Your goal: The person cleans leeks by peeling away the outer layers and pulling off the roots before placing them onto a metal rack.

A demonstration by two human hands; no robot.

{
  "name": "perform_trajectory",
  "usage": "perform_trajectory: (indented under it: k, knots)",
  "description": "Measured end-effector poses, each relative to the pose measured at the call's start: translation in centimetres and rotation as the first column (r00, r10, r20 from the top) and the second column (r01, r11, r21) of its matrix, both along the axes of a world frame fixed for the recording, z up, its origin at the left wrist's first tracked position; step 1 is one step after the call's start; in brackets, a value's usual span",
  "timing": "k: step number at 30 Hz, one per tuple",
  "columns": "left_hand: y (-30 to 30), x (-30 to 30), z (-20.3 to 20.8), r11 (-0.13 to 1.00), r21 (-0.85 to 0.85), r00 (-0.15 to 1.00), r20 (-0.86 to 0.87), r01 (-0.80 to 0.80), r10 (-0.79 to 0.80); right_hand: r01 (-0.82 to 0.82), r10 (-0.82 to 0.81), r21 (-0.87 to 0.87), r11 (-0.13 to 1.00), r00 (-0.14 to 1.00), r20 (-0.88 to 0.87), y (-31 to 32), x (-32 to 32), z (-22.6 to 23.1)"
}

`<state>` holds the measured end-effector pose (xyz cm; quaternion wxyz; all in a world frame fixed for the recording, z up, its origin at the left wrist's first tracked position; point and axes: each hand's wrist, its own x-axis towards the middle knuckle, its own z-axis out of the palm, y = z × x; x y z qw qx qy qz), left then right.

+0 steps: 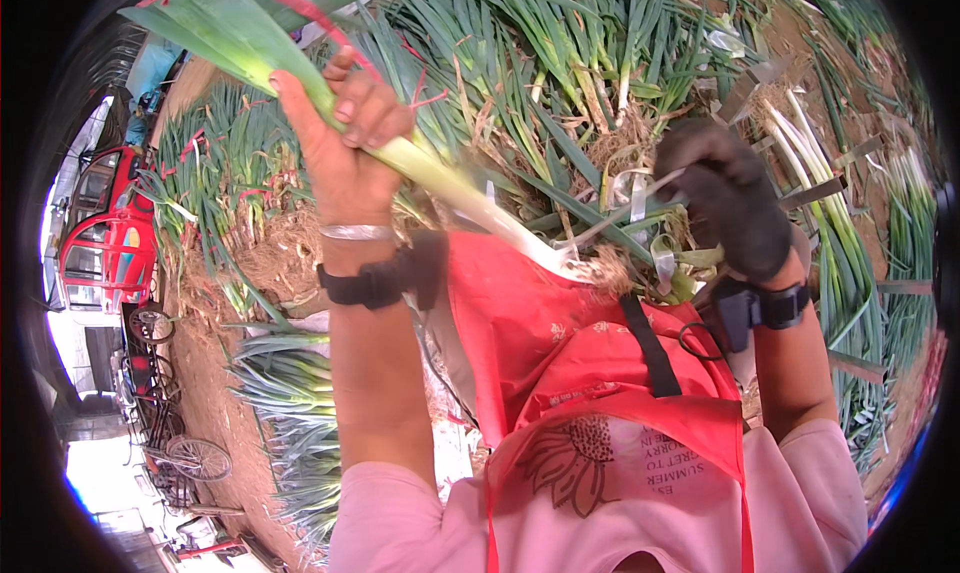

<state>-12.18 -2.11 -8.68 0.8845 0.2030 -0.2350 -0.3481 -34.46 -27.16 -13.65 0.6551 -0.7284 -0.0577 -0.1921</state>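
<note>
My left hand is bare and wrapped round a thick green onion. The onion slants across me, its green leaves at the upper left and its white root end low, just above my red apron. A red strand crosses its leaves above my fingers. My right hand, in a dark glove, is closed to the right of the root end. From its fingers a thin pale strip runs toward the root end, apparently a piece of outer skin. The glove is slightly blurred.
Heaps of green onions lie on the ground ahead, and more bunches at my left. Whiter stalks rest on a rack with metal bars at my right. A red vehicle and bicycles stand far left.
</note>
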Motion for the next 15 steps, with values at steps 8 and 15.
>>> perform_trajectory:
  k: [8, 15]
  knots:
    - [2.5, 2.6, 1.7, 0.962, 0.123, 0.97, 0.024, -0.243, 0.242, 0.568, -0.671, -0.466, 0.678, 0.737, -0.077, -14.4, -8.0, -9.5]
    - [3.9, 0.6, 2.9, 0.835, 0.24, 0.865, 0.057, -0.496, 0.498, 0.115, -0.164, -0.427, 0.897, 0.983, -0.081, 0.9, -0.6, -5.9]
